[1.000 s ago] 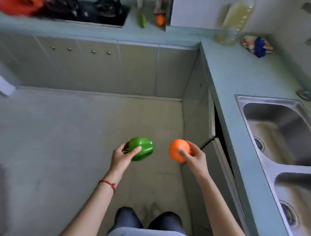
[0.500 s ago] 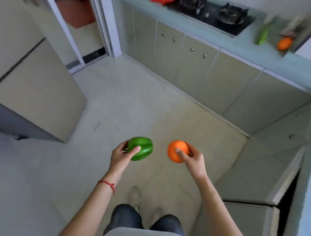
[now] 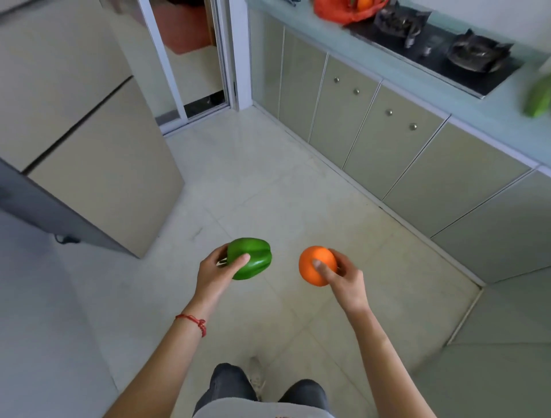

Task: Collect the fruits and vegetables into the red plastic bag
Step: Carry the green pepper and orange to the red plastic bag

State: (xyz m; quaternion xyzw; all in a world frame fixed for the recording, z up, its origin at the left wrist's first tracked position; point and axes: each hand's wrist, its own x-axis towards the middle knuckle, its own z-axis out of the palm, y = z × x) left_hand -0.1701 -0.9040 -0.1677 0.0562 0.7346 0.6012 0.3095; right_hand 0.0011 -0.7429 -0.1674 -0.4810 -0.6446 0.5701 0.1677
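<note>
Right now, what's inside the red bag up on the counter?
One orange fruit peeks out of the red bag on the counter. Anything deeper is hidden by the plastic and cut off by the picture's top edge.

We are noting a glossy green pepper (image 3: 250, 258) and a plain orange fruit (image 3: 317, 265), both solid-coloured, unpatterned. We are seeing a red cord bracelet (image 3: 193, 321) on the left wrist. Floor tiles (image 3: 268, 185) are showing pale cream with faint grout lines. Cabinet doors (image 3: 387, 131) are reading grey-green with silver knobs; countertop (image 3: 492, 119) pale blue-green. Hob (image 3: 432, 41) is appearing black. The plastic bag (image 3: 346, 12) on the counter is showing red-orange. Trousers (image 3: 229, 385) are looking dark grey
</note>
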